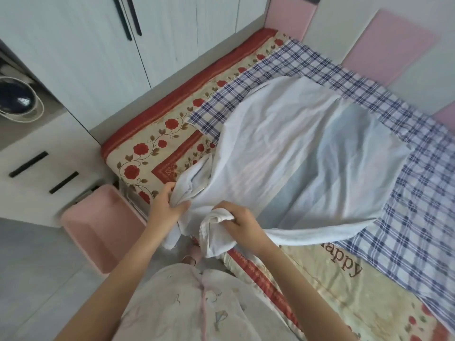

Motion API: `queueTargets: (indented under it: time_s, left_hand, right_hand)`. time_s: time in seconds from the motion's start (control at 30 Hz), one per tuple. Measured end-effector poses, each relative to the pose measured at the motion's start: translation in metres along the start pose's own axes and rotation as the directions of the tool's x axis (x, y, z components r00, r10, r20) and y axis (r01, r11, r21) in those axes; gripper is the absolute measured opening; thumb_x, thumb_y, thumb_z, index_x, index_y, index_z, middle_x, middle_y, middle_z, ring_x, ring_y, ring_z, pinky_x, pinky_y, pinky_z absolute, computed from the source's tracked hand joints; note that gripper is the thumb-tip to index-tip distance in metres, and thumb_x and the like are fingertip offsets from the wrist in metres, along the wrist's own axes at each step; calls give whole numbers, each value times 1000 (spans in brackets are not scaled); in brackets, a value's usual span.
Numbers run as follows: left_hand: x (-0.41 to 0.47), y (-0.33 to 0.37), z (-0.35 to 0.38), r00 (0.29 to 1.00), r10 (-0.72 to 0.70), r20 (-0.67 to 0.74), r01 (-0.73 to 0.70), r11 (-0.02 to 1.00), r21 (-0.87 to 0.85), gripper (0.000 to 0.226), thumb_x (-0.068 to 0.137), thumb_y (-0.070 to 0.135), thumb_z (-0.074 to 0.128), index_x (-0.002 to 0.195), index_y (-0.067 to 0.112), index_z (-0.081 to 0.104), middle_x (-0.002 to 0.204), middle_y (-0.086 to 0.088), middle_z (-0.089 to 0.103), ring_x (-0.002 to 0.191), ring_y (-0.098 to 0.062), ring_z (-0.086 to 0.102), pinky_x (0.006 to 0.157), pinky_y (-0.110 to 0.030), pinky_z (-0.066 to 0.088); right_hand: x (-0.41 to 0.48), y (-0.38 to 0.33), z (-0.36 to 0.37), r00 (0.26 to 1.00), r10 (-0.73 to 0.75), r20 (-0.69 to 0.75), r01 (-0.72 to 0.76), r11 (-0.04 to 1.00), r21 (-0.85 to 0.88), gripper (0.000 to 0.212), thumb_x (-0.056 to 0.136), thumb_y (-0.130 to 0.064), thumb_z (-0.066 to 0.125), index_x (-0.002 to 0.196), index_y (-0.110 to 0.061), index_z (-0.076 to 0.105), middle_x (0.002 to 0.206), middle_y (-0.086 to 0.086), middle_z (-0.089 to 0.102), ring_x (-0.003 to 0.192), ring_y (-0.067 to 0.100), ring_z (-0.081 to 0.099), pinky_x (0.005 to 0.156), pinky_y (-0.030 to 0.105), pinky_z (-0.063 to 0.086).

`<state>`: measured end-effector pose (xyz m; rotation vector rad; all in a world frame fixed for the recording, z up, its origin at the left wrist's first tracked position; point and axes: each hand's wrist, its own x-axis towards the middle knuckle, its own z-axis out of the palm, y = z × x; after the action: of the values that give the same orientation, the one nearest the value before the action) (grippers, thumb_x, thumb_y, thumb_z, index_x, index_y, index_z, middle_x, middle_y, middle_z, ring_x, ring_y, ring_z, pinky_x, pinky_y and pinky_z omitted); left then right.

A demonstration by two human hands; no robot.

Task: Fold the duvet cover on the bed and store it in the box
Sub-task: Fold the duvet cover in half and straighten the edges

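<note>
The white duvet cover [295,148] is being clutched by its bunched edge in the left hand [167,205] and right hand [242,221], the rest sprawling beyond the grip over the plaid sheet [418,193], so it's probably being helped by corners getting matched and tugged taut, pink box [98,225] just left of it.

White duvet cover [295,156]: billowed and spread over the bed [152,146], near edge bunched. Pink box [98,225]: open, on floor beside the bed.
</note>
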<state>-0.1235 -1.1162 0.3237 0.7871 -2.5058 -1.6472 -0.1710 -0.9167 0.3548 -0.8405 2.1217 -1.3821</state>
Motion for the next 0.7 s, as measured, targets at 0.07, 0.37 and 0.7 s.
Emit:
queueTargets:
  time_s: [0.07,0.37,0.7]
  left_hand:
    - [-8,-1,3,1000,7,-15,-7,1000,15,30,84,18,70,110,16,56,89,2,64,80,-14,61,71,-30,48]
    - [4,-34,-18,987,-43,-156,48,998,29,13,90,13,58,102,8,56,86,-8,59,77,-25,55,67,-37,44]
    - [76,-116,-113,955,-145,-257,136,989,-52,7,96,15,49,102,19,50,79,11,52,68,-2,48,60,-17,37]
  right_hand:
    - [23,10,7,998,1,60,12,977,-215,23,85,-5,50,100,-8,67,109,-4,57,90,9,58,73,26,47]
    - [60,32,26,950,200,239,-106,928,-356,27,91,-4,47,110,-12,65,111,1,62,100,20,58,85,30,45]
    - [171,60,77,898,381,222,-265,869,-418,89,82,-16,71,147,-36,14,88,-5,54,71,15,60,67,26,49]
